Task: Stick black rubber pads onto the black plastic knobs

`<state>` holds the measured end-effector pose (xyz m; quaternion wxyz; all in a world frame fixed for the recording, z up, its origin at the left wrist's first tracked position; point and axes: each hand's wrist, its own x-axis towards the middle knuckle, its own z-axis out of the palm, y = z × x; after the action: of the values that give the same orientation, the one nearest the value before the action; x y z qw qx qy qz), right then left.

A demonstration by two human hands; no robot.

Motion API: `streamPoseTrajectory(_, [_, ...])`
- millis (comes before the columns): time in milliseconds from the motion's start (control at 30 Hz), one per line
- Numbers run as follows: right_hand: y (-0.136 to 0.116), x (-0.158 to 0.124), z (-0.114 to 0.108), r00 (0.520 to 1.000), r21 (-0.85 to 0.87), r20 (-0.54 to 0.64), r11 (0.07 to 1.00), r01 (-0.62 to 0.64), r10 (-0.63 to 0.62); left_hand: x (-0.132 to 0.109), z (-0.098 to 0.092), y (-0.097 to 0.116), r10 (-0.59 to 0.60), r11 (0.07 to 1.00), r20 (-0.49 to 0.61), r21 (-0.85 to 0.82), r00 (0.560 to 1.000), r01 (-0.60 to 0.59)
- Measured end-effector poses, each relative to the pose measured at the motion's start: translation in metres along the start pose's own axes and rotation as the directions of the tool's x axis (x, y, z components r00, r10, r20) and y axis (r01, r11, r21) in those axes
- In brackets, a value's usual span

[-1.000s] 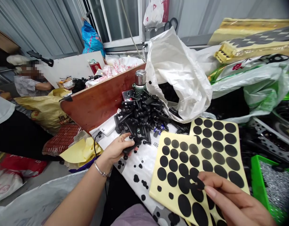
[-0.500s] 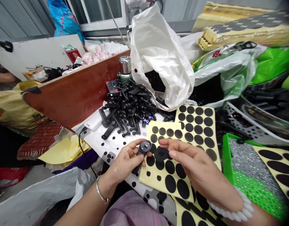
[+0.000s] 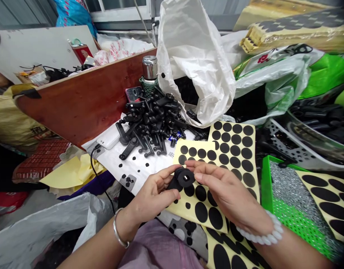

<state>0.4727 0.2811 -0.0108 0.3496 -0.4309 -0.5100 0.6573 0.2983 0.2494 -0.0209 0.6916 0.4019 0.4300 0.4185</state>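
My left hand is shut around a black plastic knob handle, and its round head points toward my right hand. My right hand pinches a round black adhesive pad against that head, and the pad has a central slot. Beneath both hands lies a yellow-backed sheet of black adhesive dots, with several dots gone. A second dot sheet overlaps it behind. A heap of black plastic handles sits farther ahead, beyond my left hand.
A white printed sheet with loose black dots covers the work surface. A reddish wooden board, steel flask and white plastic bag stand behind the heap. A green tray of screws sits right.
My hands have moved closer together. The black pad, beside the handle's head before, now sits on it under my right fingers. The view has shifted slightly.
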Motion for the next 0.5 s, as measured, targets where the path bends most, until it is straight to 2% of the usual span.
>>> streamPoseTrajectory(267, [0.0047,0.0026,0.0012,1.0,-0.057,0.001,0.998,0.02,-0.02,-0.0039,-0.0058,-0.007,0.066,0.996,0.032,0.05,0.997,-0.068])
streamPoseTrajectory(500, [0.0044,0.0037,0.0028,0.999,-0.122,-0.025,0.992,0.041,-0.044,-0.0022,-0.0015,-0.0076,0.079,0.993,-0.031,0.093,0.996,-0.076])
